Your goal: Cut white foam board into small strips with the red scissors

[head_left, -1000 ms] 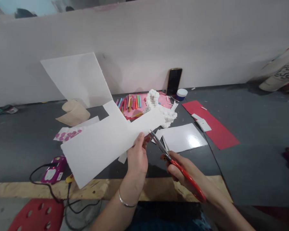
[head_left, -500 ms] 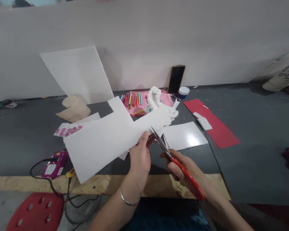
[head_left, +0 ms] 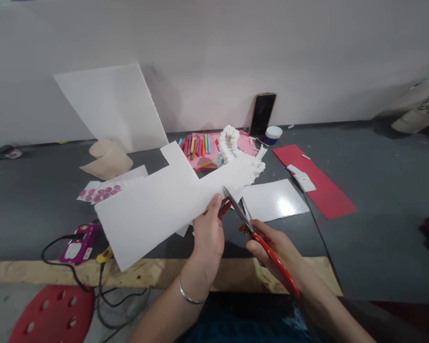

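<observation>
My left hand (head_left: 208,234) pinches the lower edge of a large white cut sheet of card (head_left: 153,207) and holds it up above the grey floor. My right hand (head_left: 277,250) grips red-handled scissors (head_left: 260,240). Their blades point up and left and meet the sheet's edge just right of my left thumb. A silver bracelet (head_left: 189,295) circles my left wrist.
A glossy white card (head_left: 275,200) and a red paper strip (head_left: 318,183) lie to the right. Coloured markers (head_left: 196,145) on pink paper, a white fluffy piece (head_left: 229,143), a phone (head_left: 262,114) and a small jar (head_left: 272,135) stand by the wall. A purple glue gun (head_left: 79,240) lies left, a red stool (head_left: 50,317) below.
The white sheet has turned slightly and dropped a little at its left end. The scissors have stayed at the sheet's edge, with both hands shifting slightly.
</observation>
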Action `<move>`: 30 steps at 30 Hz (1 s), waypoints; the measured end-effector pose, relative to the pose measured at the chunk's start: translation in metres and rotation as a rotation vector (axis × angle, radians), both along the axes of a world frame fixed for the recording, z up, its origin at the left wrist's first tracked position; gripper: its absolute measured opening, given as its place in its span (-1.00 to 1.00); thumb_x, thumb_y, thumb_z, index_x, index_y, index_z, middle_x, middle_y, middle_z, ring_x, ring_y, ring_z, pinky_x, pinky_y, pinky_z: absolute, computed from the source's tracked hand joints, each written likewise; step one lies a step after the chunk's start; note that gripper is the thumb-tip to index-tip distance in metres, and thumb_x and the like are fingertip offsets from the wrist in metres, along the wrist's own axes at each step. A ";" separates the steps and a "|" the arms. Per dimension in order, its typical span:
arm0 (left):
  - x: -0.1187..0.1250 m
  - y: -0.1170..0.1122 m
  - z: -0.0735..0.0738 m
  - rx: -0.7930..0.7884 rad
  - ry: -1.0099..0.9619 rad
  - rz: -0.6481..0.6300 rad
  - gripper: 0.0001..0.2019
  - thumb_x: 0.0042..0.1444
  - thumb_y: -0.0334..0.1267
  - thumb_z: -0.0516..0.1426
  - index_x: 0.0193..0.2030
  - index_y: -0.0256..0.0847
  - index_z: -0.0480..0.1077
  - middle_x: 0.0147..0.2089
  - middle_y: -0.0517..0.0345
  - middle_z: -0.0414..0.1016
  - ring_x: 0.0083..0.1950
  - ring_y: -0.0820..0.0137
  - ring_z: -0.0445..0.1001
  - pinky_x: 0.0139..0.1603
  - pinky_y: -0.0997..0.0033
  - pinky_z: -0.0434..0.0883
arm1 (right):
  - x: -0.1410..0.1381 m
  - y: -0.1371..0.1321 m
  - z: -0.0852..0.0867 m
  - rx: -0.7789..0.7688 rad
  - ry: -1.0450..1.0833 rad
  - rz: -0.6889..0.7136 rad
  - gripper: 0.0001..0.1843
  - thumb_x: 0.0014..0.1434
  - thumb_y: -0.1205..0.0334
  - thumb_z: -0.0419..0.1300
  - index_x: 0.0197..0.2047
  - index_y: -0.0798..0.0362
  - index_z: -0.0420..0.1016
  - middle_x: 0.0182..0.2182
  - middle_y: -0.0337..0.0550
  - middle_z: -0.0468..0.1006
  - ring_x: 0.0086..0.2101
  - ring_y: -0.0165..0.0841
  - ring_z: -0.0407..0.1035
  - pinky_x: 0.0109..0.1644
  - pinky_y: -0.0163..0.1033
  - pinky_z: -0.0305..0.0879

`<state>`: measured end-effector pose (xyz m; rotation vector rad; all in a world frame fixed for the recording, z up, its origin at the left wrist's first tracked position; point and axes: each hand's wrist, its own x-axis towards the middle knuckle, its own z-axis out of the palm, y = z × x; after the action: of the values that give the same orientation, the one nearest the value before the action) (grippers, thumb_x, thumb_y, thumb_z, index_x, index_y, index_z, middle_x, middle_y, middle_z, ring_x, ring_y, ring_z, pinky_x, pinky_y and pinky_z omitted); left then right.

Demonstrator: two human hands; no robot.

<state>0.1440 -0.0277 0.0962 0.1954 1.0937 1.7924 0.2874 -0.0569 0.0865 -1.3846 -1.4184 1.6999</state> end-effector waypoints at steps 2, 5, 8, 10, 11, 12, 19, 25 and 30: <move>0.000 0.000 0.000 -0.019 -0.003 -0.002 -0.65 -0.06 -0.31 0.37 -0.07 -0.14 0.57 0.03 0.01 0.62 0.04 0.17 0.58 0.11 0.10 0.52 | -0.001 0.001 0.002 -0.020 -0.008 -0.008 -0.63 -0.06 -0.07 0.39 -0.32 0.01 0.47 -0.68 -0.41 0.24 -0.68 -0.49 0.09 -0.64 -0.36 0.04; 0.000 0.000 0.000 -0.011 -0.005 -0.003 -0.65 -0.07 -0.32 0.37 -0.08 -0.14 0.56 0.05 0.01 0.62 0.06 0.16 0.57 0.14 0.08 0.51 | -0.002 0.001 0.003 -0.018 -0.040 -0.011 -0.60 -0.08 -0.09 0.39 -0.30 0.01 0.49 -0.70 -0.40 0.24 -0.69 -0.47 0.11 -0.64 -0.35 0.05; 0.000 0.000 -0.003 0.008 0.000 -0.015 -0.62 -0.07 -0.31 0.37 -0.04 -0.12 0.55 0.07 0.01 0.60 0.11 0.15 0.55 0.17 0.08 0.49 | -0.003 0.000 0.002 -0.011 -0.055 -0.012 -0.59 -0.06 -0.14 0.36 -0.31 0.02 0.49 -0.70 -0.39 0.24 -0.69 -0.46 0.11 -0.63 -0.33 0.06; -0.001 0.000 -0.005 0.000 -0.005 -0.019 -0.63 -0.08 -0.30 0.38 -0.06 -0.14 0.55 0.04 0.00 0.62 0.10 0.13 0.55 0.17 0.06 0.48 | -0.004 -0.001 0.001 -0.009 -0.079 -0.004 -0.59 -0.05 -0.14 0.34 -0.31 0.01 0.48 -0.69 -0.39 0.24 -0.68 -0.45 0.11 -0.62 -0.33 0.06; -0.001 0.000 -0.006 -0.007 -0.011 -0.017 -0.65 -0.09 -0.29 0.38 -0.09 -0.16 0.56 0.02 0.00 0.62 0.09 0.13 0.56 0.17 0.04 0.48 | -0.004 -0.002 0.000 0.003 -0.092 0.002 -0.60 -0.04 -0.14 0.34 -0.31 0.01 0.48 -0.68 -0.38 0.25 -0.68 -0.45 0.12 -0.62 -0.33 0.05; -0.001 -0.001 -0.008 -0.014 -0.020 -0.016 -0.68 -0.09 -0.29 0.39 -0.13 -0.17 0.56 -0.01 -0.01 0.63 0.07 0.12 0.57 0.17 0.03 0.48 | -0.004 -0.002 -0.001 0.023 -0.104 0.009 -0.62 -0.03 -0.12 0.33 -0.31 0.00 0.46 -0.67 -0.37 0.26 -0.67 -0.44 0.13 -0.61 -0.33 0.05; 0.002 -0.002 -0.006 -0.073 -0.062 0.039 -0.81 -0.12 -0.37 0.37 -0.30 -0.25 0.54 -0.10 -0.06 0.65 0.07 0.11 0.56 0.26 0.01 0.40 | -0.006 0.000 -0.005 0.151 -0.150 0.023 -0.70 0.02 -0.06 0.31 -0.33 -0.03 0.43 -0.64 -0.34 0.32 -0.63 -0.43 0.15 -0.55 -0.32 0.06; 0.003 -0.003 -0.006 -0.074 -0.062 0.043 -0.80 -0.07 -0.37 0.35 -0.25 -0.21 0.55 -0.04 -0.06 0.64 0.08 0.12 0.57 0.24 0.02 0.42 | -0.012 0.001 0.004 0.150 -0.214 0.032 -0.62 0.00 -0.18 0.23 -0.34 -0.02 0.43 -0.70 -0.34 0.27 -0.64 -0.40 0.13 -0.55 -0.29 0.06; 0.002 -0.004 -0.007 -0.039 -0.077 0.034 -0.69 -0.13 -0.36 0.39 -0.17 -0.23 0.53 -0.02 -0.05 0.63 0.07 0.12 0.57 0.19 0.06 0.46 | -0.012 0.001 0.002 0.172 -0.264 0.045 -0.60 0.00 -0.18 0.19 -0.30 -0.01 0.46 -0.72 -0.33 0.29 -0.66 -0.38 0.15 -0.55 -0.28 0.06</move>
<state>0.1464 -0.0314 0.0897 0.0837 1.0822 1.7920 0.2755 -0.0558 0.0889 -1.5312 -1.7080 1.4219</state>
